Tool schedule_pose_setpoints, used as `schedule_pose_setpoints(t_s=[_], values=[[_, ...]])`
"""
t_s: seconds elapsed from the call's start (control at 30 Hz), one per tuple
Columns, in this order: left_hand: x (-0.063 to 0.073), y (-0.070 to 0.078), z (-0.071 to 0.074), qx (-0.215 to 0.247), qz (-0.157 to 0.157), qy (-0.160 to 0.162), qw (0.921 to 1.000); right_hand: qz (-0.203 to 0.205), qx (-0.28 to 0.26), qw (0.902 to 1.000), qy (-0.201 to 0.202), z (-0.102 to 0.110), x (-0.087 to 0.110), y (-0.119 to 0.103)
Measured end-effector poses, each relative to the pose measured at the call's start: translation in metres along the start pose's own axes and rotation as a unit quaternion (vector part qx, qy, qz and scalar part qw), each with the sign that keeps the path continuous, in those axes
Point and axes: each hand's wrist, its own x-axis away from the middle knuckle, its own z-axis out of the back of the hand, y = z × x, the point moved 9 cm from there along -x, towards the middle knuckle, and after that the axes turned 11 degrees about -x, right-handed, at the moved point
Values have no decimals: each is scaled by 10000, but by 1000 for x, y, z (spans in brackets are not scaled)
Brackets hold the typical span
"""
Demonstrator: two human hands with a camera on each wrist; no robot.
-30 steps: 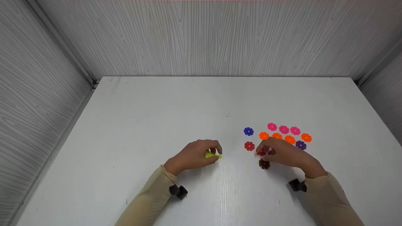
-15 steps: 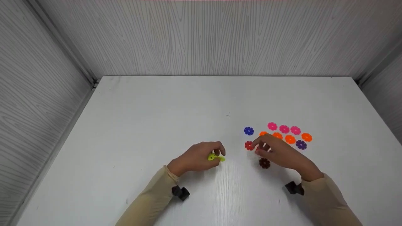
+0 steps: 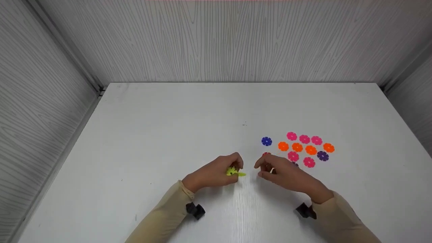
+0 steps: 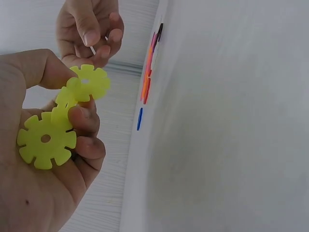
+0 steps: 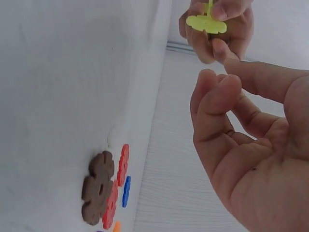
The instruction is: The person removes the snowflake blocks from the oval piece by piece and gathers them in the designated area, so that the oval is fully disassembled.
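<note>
My left hand point(image 3: 216, 172) pinches a small cluster of yellow notched discs point(image 4: 47, 152), joined at their slots. In the left wrist view one disc lies against the palm and another point(image 4: 99, 87) sticks out past the thumb. Close by on the right, my right hand point(image 3: 287, 174) hovers above the table with loosely bent fingers point(image 5: 212, 108) and nothing in them. Beneath it lie a brown disc point(image 5: 99, 186) and red discs point(image 5: 123, 164), mostly hidden by the hand in the head view.
Right of centre, flat discs lie in loose rows on the white table point(image 3: 168, 118): pink point(image 3: 304, 141), orange point(image 3: 297, 149), purple point(image 3: 323, 158) and blue point(image 3: 266, 143). Pale wood-grained panels point(image 3: 216, 40) stand behind and at both sides.
My right hand has moved left and toward me from the red discs, nearer the left hand, uncovering pink discs. My left hand has shifted slightly right and nearer me, still holding the yellow discs.
</note>
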Motion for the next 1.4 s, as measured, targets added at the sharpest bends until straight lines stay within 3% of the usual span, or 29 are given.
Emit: schedule_pose_setpoints(t_s=[0.4, 0.77, 1.07, 1.4], values=[[-1, 9, -3, 345, -194, 58, 9992, 397, -178, 9990, -131, -14, -2, -9], [-1, 13, -3, 390, -280, -9, 9988, 331, -92, 9993, -138, -19, -4, -10], [0, 2, -4, 417, 52, -325, 9986, 333, 274, 9991, 34, -12, -3, -12], [2, 5, 5, 302, -80, -98, 9995, 311, 166, 9991, 216, -8, -3, -13]])
